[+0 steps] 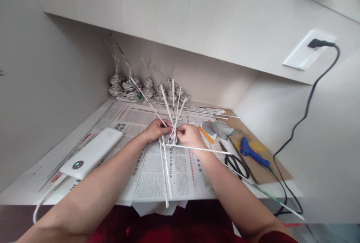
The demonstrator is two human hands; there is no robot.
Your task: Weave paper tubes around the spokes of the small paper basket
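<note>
A bundle of rolled newspaper sticks [168, 104] fans out from a crossing point at the middle of the table. Some rise upward, two point toward me [166, 171], and one long stick [202, 148] runs off to the right under my right forearm. At the left of the crossing, my left hand [157, 129] has its thumb and fingers pinched on a paper stick. My right hand [189, 134] is close by on the right, fingers curled in a pinch against the sticks. The exact spot between the fingertips is partly hidden.
Woven paper gourd shapes [131, 90] line the back wall. Loose paper sticks [208, 111] lie before them. Black scissors [236, 165] and a blue glue gun [253, 152] with its cord are at right, on cardboard [270, 171]. A white power bank [92, 153] sits left on newspaper [180, 175].
</note>
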